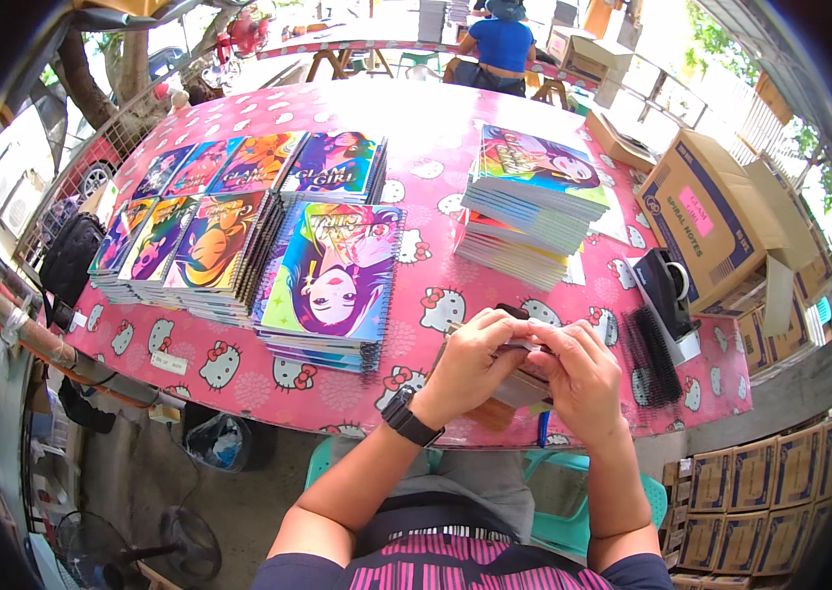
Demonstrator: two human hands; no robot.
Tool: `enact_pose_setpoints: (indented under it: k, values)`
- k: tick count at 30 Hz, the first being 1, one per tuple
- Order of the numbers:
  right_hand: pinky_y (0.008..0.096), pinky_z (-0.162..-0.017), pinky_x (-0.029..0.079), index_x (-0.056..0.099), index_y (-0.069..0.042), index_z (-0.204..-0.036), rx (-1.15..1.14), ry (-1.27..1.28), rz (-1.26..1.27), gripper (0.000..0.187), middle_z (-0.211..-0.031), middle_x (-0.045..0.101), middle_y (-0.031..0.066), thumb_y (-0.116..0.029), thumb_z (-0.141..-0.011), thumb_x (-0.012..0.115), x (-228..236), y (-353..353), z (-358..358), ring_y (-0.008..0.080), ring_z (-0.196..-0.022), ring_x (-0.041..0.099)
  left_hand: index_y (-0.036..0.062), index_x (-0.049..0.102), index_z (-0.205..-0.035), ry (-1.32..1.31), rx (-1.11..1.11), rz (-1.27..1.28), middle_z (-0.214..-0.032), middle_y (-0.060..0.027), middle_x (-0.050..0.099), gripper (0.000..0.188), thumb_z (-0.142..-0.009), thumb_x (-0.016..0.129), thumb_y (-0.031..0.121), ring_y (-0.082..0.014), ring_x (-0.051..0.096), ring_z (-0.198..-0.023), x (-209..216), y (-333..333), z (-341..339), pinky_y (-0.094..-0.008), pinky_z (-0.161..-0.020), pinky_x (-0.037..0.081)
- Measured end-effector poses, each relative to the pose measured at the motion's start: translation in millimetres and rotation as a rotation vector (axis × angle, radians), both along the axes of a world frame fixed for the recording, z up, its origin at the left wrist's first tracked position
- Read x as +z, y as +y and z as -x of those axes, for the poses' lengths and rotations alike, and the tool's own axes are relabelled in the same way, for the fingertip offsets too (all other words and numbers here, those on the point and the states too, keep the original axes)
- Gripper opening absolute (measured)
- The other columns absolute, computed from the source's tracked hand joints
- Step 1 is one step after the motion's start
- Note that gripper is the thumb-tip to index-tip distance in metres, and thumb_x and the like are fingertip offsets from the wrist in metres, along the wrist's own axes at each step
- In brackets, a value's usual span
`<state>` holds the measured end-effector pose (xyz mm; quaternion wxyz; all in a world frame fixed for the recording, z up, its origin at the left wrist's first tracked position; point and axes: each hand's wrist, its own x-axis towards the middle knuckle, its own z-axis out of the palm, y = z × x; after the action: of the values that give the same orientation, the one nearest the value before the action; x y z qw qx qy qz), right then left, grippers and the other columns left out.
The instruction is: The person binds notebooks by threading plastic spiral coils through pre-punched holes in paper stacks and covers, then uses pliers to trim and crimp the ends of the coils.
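Head view, my hands: I am holding a small pale stack of pages (522, 379) at the near edge of the surface (239, 369), both hands meeting over it.
Left hand (470, 366): I am closing its fingers over the top left of the stack, a black watch (406, 418) sitting on that wrist.
Right hand (583, 379): I am curling it around the right end of the same stack, fingers bent and gripping.
What exactly I am doing to it: my fingers are covering the work, so I cannot tell.
Where the stack is: it is sitting just right of centre, nearest to me, partly resting on the pink patterned cover.
Right of my hands: a bundle of black spiral combs (654, 356) is lying beside me, with a black machine (666, 287) just beyond it.
Far from my hands: a tall pile of finished notebooks (529, 202) is standing in the middle.
Left side: several lower piles of colourful spiral notebooks (332, 270) are lying in rows.
Far right: an open cardboard box (706, 211) is leaning off the surface edge.
How far along, judging by this: many notebooks are looking done and stacked, while the one in my hands is looking unbound; combs are remaining.
Beyond: a person in blue (502, 44) is sitting at another table.
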<state>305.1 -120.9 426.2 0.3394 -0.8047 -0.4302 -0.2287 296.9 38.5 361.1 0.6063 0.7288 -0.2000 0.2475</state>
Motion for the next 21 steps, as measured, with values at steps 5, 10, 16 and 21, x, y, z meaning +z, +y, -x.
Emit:
enact_pose_setpoints:
  k: [5,10,16,21]
  values:
    - [0.0289,-0.071,0.050,0.063,-0.003,-0.113,0.030,0.356,-0.198,0.042,-0.084,0.064,0.0063,-0.006,-0.074,0.078,0.0,-9.9,-2.4,0.0154,-0.076,0.061,0.0034,0.066,-0.099,-0.068,-0.040,-0.093,-0.092,-0.0105,0.064,0.022,-0.077,0.070,0.003,-0.0263,0.062,-0.087,3.2,3.4,-4.0,-0.0351,-0.076,0.051]
    - [0.0259,-0.070,0.049,0.066,-0.004,-0.110,0.088,0.522,-0.235,0.045,-0.076,0.061,0.0024,-0.014,-0.070,0.083,-3.0,-18.2,-7.7,0.0094,-0.073,0.058,0.0034,0.068,-0.095,-0.099,-0.056,-0.058,-0.090,-0.0099,0.065,0.017,-0.079,0.071,0.007,-0.0244,0.063,-0.086,-1.3,0.0,0.3,-0.0332,-0.073,0.052]
    - [0.0352,-0.066,0.050,0.065,-0.001,-0.107,-0.016,0.101,-0.073,0.029,-0.083,0.065,0.0121,-0.005,-0.079,0.070,5.7,-5.0,-0.8,0.0274,-0.075,0.063,0.0015,0.067,-0.093,-0.046,0.003,0.054,-0.086,-0.0088,0.064,0.013,-0.082,0.071,0.007,-0.0191,0.064,-0.076,-0.6,-6.7,0.8,-0.0288,-0.067,0.052]
    - [0.0372,-0.074,0.050,0.060,-0.001,-0.115,-0.042,0.090,-0.053,0.037,-0.094,0.066,0.0143,-0.013,-0.082,0.071,-1.2,-3.9,-4.5,0.0290,-0.085,0.063,0.0015,0.066,-0.092,-0.019,0.044,0.058,-0.087,-0.0092,0.064,0.012,-0.083,0.071,0.009,-0.0188,0.064,-0.075,-2.5,-9.4,-5.3,-0.0297,-0.066,0.052]
